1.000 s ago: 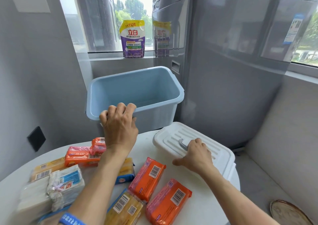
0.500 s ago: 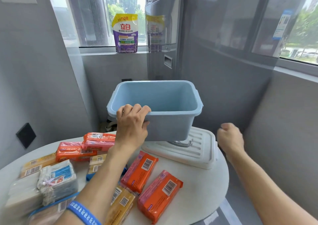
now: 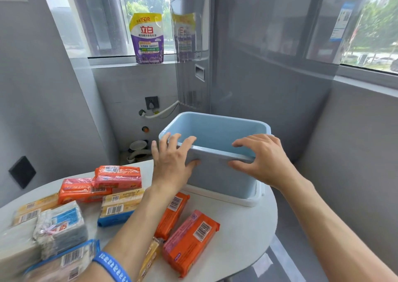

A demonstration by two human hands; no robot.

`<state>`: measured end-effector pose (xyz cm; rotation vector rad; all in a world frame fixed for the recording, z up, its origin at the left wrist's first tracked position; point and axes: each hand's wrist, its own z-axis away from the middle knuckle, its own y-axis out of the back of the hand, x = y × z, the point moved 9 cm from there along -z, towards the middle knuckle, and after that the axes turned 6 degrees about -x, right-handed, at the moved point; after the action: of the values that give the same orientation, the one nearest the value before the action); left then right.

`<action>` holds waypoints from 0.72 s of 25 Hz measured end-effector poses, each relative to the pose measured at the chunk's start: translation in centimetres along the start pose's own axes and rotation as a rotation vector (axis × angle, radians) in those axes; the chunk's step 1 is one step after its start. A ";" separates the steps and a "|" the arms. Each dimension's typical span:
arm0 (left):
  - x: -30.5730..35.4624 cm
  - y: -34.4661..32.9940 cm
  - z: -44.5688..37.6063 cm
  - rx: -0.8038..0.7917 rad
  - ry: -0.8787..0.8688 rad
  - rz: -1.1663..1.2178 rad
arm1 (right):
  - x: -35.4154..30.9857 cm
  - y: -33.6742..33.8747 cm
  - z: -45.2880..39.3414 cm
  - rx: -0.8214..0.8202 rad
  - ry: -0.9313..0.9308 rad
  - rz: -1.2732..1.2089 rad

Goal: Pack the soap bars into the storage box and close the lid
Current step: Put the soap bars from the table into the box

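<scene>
The empty light-blue storage box stands on top of its white lid at the right side of the round white table. My left hand grips the box's near rim at its left corner. My right hand grips the same rim further right, fingers over the edge. Several wrapped soap bars lie on the table to the left: orange ones close to me, an orange pair further back, a yellow-and-blue bar, and pale bundles at the far left.
A tall grey appliance rises right behind the box. A purple detergent pouch stands on the windowsill. Pipes and a wall socket sit low in the corner behind the table. Grey floor lies to the right of the table.
The box came down onto the lid, further right on the table. My right hand, free and closed half a second ago, now holds the box's near rim alongside my left hand.
</scene>
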<state>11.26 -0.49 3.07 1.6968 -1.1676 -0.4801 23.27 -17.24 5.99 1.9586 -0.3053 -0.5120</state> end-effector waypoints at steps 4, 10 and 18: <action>0.5 -0.4 -0.2 -0.057 -0.082 0.118 | -0.2 1.0 -0.1 0.064 -0.003 0.047; 0.2 1.9 0.1 0.097 -0.093 0.236 | 0.1 0.3 0.1 -0.050 -0.061 -0.077; -3.5 3.5 1.8 0.101 0.099 0.191 | -6.0 1.7 1.1 0.095 0.193 -0.085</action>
<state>6.70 1.45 4.64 1.6540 -1.2847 -0.2204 17.48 -16.23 8.39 2.1028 -0.1265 -0.3643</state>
